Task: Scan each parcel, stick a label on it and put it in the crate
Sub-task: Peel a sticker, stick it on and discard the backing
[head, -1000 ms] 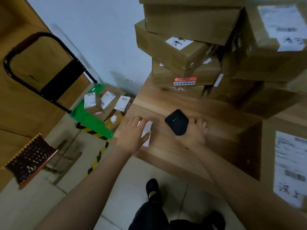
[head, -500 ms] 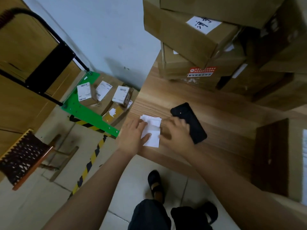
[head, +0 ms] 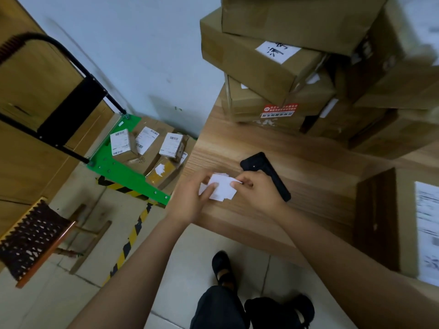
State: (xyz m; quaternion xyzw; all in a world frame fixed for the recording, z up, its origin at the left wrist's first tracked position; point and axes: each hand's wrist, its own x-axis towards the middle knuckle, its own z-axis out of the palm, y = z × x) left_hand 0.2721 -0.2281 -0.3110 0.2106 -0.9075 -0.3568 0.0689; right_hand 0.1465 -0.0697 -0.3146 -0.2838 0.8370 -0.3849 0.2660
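The labelling step seems in hand: left hand (head: 190, 200) grips the labels (head: 222, 189) at the table (head: 237, 143) edge, right hand (head: 257, 193) pinches the top one. Next, likely peel it free for the parcel (head: 403, 222) at 3 o'clock of the hands.

Cramped packing corner, flat indoor light

A pale bluish wall (head: 142, 55) sits up past the fingers (head: 249, 184), and right under them is a light wood-grain table (head: 320, 176). Off to their left there's brown wooden panelling (head: 23, 176) and a stool with a dark woven seat (head: 31, 238) on pale floor tiles (head: 190, 252). A yellow-and-black hazard stripe (head: 129, 245) runs across the floor between stool and table.
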